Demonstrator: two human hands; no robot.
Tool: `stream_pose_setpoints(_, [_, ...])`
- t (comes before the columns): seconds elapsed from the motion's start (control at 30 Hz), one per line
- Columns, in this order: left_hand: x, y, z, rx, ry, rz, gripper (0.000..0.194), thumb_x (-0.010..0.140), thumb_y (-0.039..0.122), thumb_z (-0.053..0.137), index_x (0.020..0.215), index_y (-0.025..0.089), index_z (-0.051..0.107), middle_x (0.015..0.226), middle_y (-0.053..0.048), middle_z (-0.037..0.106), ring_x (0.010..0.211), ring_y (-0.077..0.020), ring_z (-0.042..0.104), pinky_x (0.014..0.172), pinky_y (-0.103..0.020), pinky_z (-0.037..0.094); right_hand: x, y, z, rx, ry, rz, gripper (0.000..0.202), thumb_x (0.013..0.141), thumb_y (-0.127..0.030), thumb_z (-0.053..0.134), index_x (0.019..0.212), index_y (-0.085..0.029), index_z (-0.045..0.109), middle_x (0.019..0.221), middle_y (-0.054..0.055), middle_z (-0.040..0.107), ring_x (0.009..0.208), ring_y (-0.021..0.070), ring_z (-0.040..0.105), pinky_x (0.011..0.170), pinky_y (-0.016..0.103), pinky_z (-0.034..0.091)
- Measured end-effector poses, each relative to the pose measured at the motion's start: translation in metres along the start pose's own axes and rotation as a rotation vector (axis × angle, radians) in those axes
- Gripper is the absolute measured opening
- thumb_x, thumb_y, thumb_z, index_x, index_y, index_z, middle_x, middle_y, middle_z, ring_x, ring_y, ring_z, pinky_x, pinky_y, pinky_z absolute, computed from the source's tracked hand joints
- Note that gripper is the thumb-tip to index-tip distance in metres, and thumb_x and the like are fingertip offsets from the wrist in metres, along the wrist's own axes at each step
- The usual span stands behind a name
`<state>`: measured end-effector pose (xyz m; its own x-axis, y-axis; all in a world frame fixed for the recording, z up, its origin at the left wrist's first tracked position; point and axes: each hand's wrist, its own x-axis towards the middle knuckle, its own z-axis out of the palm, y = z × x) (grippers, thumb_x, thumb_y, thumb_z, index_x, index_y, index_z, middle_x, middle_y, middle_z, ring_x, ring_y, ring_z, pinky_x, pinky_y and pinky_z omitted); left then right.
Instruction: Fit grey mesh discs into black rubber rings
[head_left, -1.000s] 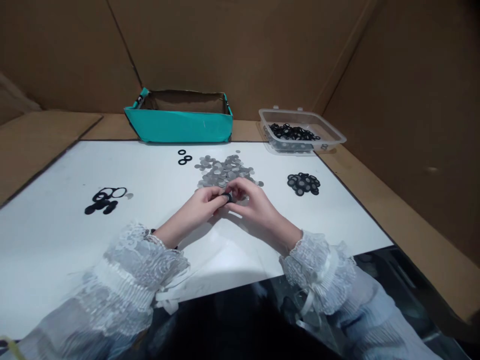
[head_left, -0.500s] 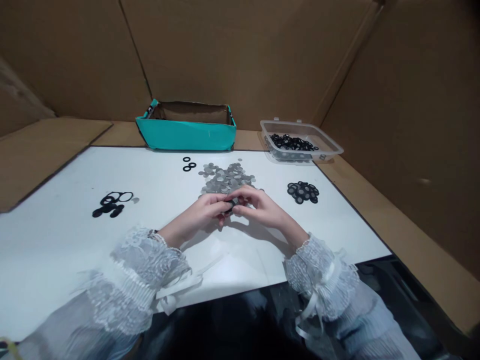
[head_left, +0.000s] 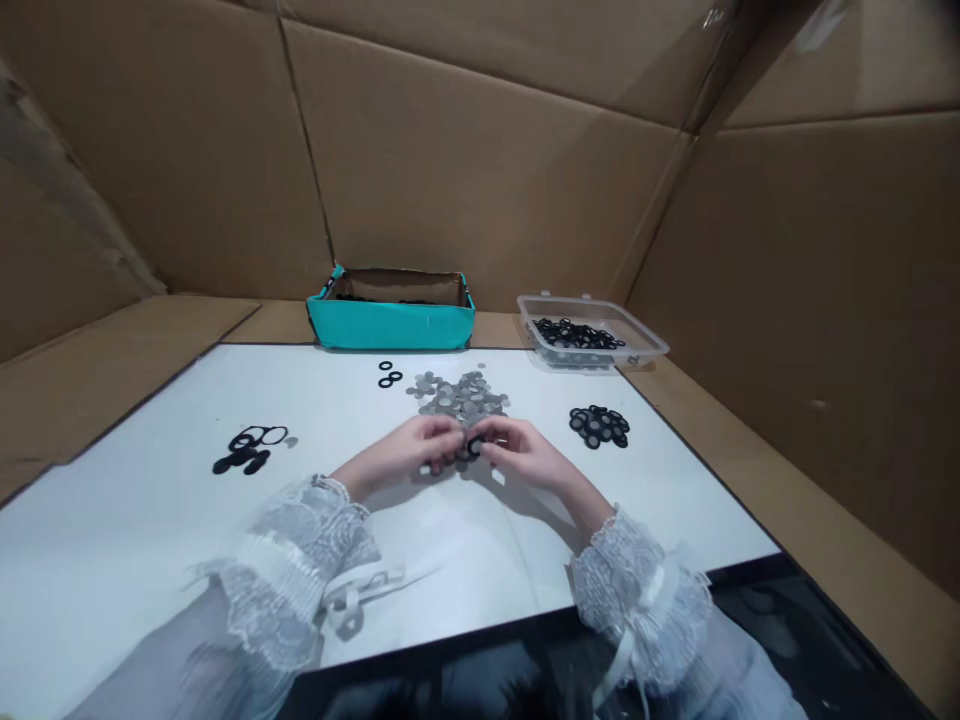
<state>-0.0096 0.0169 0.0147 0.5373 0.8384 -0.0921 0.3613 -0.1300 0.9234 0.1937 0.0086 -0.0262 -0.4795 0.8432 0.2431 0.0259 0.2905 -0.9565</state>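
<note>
Between finger and thumb of my right hand (head_left: pixel 525 455) is a small black ring (head_left: pixel 475 447), tilted, with some grey showing at its middle. My left hand (head_left: pixel 420 445) is closed just to the left, its fingertips close to the ring; what it pinches is too small and partly hidden to make out. Right behind both hands lies a loose heap of thin grey discs (head_left: pixel 469 395), partly covered by the fingers. A pile of black rings with grey centres (head_left: pixel 598 426) lies on the white board (head_left: pixel 435 560) to the right.
Three black rings (head_left: pixel 385 383) lie left of the heap. Further left are black discs and larger rings (head_left: pixel 244 455), with one grey disc (head_left: pixel 292 442) beside them. A teal box (head_left: pixel 390 328) and a clear plastic tray (head_left: pixel 649 345) holding black rings stand behind. Cardboard walls (head_left: pixel 480 150) enclose the board.
The camera view has tilted up, so everything sits lower. My hands have drawn slightly apart at the fingertips, and the black ring in my right hand shows more fully.
</note>
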Motion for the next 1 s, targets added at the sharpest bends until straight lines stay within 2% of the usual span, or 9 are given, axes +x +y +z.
stream_pose_setpoints(0.07, [0.008, -0.007, -0.017, 0.293, 0.417, 0.026, 0.028, 0.079, 0.046, 0.051, 0.079, 0.019, 0.061, 0.079, -0.007, 0.064, 0.070, -0.0203, 0.058, 0.064, -0.030, 0.044, -0.001, 0.006, -0.010, -0.100, 0.190, -0.031, 0.020, 0.082, -0.028, 0.058, 0.096, -0.016, 0.066, 0.094, 0.008, 0.066, 0.077, 0.0152, 0.060, 0.065, 0.027, 0.048])
stream_pose_setpoints(0.17, [0.020, -0.024, -0.041, 0.557, 0.734, -0.022, 0.025, 0.083, 0.034, 0.044, 0.089, 0.017, 0.061, 0.095, -0.015, 0.063, 0.092, -0.0302, 0.057, 0.079, -0.039, 0.042, -0.009, 0.015, -0.037, -0.368, 0.537, -0.091, 0.021, 0.082, -0.023, 0.051, 0.094, -0.017, 0.067, 0.095, 0.008, 0.064, 0.085, 0.0170, 0.059, 0.074, 0.031, 0.047])
stream_pose_setpoints(0.23, [0.027, -0.036, -0.052, 0.717, 0.807, -0.078, 0.024, 0.082, 0.029, 0.045, 0.093, 0.015, 0.061, 0.091, -0.016, 0.060, 0.097, -0.0352, 0.055, 0.081, -0.043, 0.041, -0.021, 0.020, -0.059, -0.484, 0.747, -0.072, 0.021, 0.082, -0.022, 0.048, 0.095, -0.017, 0.064, 0.091, 0.007, 0.062, 0.082, 0.0170, 0.058, 0.075, 0.032, 0.046])
stream_pose_setpoints(0.37, [0.039, -0.050, -0.065, 0.760, 0.782, -0.076, 0.019, 0.081, 0.033, 0.050, 0.083, 0.017, 0.060, 0.072, -0.006, 0.049, 0.090, -0.0331, 0.055, 0.073, -0.040, 0.040, -0.051, 0.029, -0.093, -0.545, 1.027, 0.035, 0.015, 0.080, -0.024, 0.052, 0.093, -0.017, 0.056, 0.079, 0.003, 0.058, 0.071, 0.0159, 0.054, 0.070, 0.031, 0.045])
stream_pose_setpoints(0.53, [0.050, -0.061, -0.073, 0.653, 0.819, 0.040, 0.029, 0.077, 0.042, 0.051, 0.059, 0.021, 0.045, 0.053, -0.001, 0.039, 0.090, -0.0313, 0.061, 0.062, -0.034, 0.034, -0.067, 0.040, -0.109, -0.643, 1.082, 0.112, 0.007, 0.073, -0.016, 0.052, 0.077, -0.017, 0.058, 0.078, 0.004, 0.061, 0.073, 0.0174, 0.055, 0.075, 0.033, 0.045])
stream_pose_setpoints(0.7, [0.044, -0.065, -0.069, 0.727, 0.926, 0.129, 0.026, 0.075, 0.039, 0.049, 0.061, 0.018, 0.041, 0.041, 0.003, 0.023, 0.091, -0.0364, 0.067, 0.054, -0.029, 0.015, -0.066, 0.041, -0.115, -0.707, 1.158, 0.149, 0.010, 0.068, -0.012, 0.055, 0.075, -0.016, 0.062, 0.082, 0.007, 0.060, 0.083, 0.0204, 0.054, 0.084, 0.036, 0.044])
stream_pose_setpoints(0.87, [0.035, -0.046, -0.054, 0.567, 0.968, 0.165, 0.018, 0.078, 0.033, 0.049, 0.067, 0.018, 0.047, 0.040, 0.003, 0.040, 0.083, -0.0302, 0.070, 0.053, -0.027, 0.022, -0.058, 0.015, -0.091, -0.709, 1.264, 0.027, 0.016, 0.085, -0.022, 0.047, 0.089, -0.016, 0.061, 0.093, 0.009, 0.060, 0.083, 0.0179, 0.056, 0.077, 0.031, 0.046])
stream_pose_setpoints(0.93, [0.033, -0.036, -0.045, 0.410, 0.931, 0.166, 0.017, 0.077, 0.037, 0.054, 0.071, 0.021, 0.054, 0.048, 0.003, 0.052, 0.078, -0.0249, 0.069, 0.054, -0.028, 0.030, -0.046, 0.003, -0.069, -0.697, 1.141, -0.061, 0.017, 0.088, -0.022, 0.045, 0.091, -0.016, 0.061, 0.093, 0.009, 0.061, 0.084, 0.0167, 0.057, 0.075, 0.028, 0.046])
stream_pose_setpoints(1.0, [0.031, -0.027, -0.032, 0.212, 0.851, 0.113, 0.014, 0.074, 0.038, 0.058, 0.074, 0.024, 0.060, 0.054, 0.004, 0.057, 0.066, -0.0189, 0.063, 0.053, -0.028, 0.036, -0.029, -0.007, -0.043, -0.748, 0.819, -0.068, 0.016, 0.090, -0.021, 0.046, 0.093, -0.016, 0.062, 0.092, 0.007, 0.062, 0.078, 0.0145, 0.057, 0.074, 0.026, 0.046])
